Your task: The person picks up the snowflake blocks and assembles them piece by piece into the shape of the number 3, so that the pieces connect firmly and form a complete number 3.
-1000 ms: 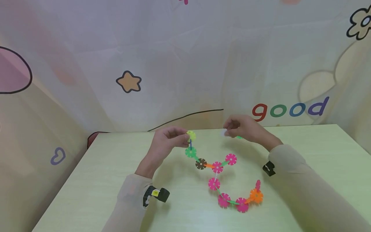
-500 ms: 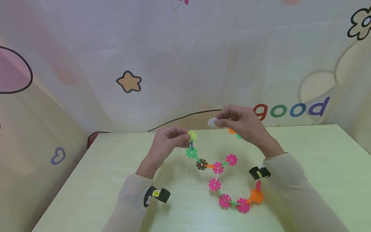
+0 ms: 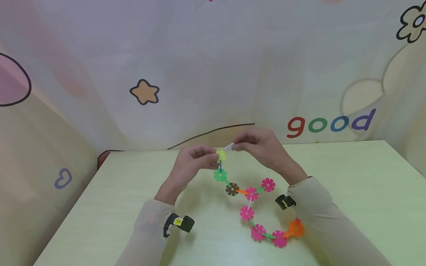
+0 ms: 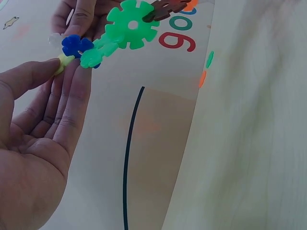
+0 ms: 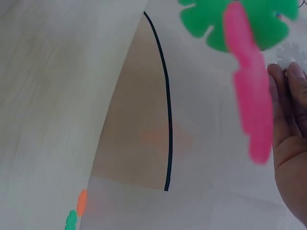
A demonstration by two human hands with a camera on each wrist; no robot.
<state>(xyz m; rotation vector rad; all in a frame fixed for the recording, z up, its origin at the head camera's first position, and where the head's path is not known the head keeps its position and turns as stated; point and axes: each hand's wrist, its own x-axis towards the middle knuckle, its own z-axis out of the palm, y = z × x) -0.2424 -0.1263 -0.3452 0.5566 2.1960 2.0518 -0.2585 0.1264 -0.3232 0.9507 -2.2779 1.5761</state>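
Note:
A chain of notched plastic snowflake discs hangs from my left hand (image 3: 189,166), which pinches the yellow disc (image 3: 221,156) at its top end. Below it come a blue disc (image 4: 76,45), a green disc (image 3: 220,175), a brown disc (image 3: 232,189) and several pink discs (image 3: 251,194). The lower end curves right to an orange disc (image 3: 296,228). Between thumb and fingers, my right hand (image 3: 261,147) pinches a white disc (image 3: 230,146), at the yellow disc's upper right edge. Whether those two touch, I cannot tell. In the right wrist view, a blurred pink disc (image 5: 249,91) crosses the foreground.
At the table's back edge lie a loose orange disc (image 4: 202,79) and a loose green disc (image 4: 209,59), hidden in the head view by the right hand. A printed cloth backdrop (image 3: 206,74) rises behind the pale table (image 3: 116,207).
My right hand has lifted the white disc from near the table's back edge and carried it left to the yellow disc. The left hand keeps its place with the chain.

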